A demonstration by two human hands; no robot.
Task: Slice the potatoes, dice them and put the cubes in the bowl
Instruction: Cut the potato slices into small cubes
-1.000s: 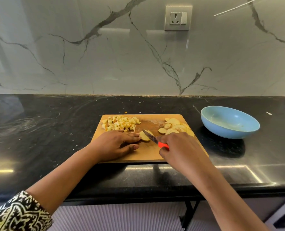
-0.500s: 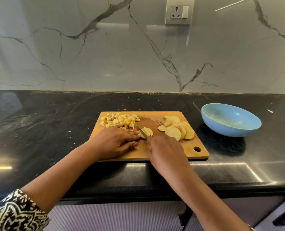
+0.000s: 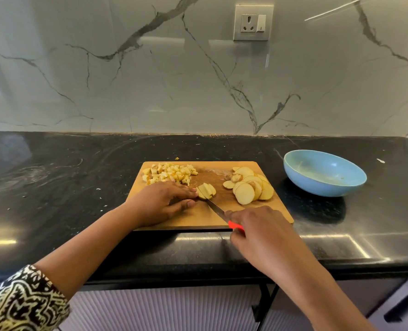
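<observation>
**As Knife Meets Potato, Diced Cubes Sit on the Board**

While the left hand [image 3: 164, 203] lies flat on a wooden cutting board [image 3: 198, 218], its straight fingertips press against a small stack of potato slices [image 3: 206, 191] near the board's middle. The right hand [image 3: 257, 231] is curled round the red handle of a kitchen knife [image 3: 216, 209]. The blade runs diagonally up and left, and its tip reaches the near edge of that stack.

A heap of potato cubes [image 3: 169, 174] sits in the board's far left corner, just beyond the left hand's knuckles. Overlapping round potato slices [image 3: 248, 187] with the skin on are spread across the far right part of the board. One small potato scrap [image 3: 177, 158] lies on the black stone countertop [image 3: 55, 187], just past the board's far edge.

A light blue bowl [image 3: 317, 187] stands on the countertop to the right of the board, apart from it. Behind the counter rises a veined marble backsplash [image 3: 150, 80] with a wall socket [image 3: 253, 22]. A black-and-cream patterned sleeve [image 3: 24, 302] covers the left arm at the lower left.
</observation>
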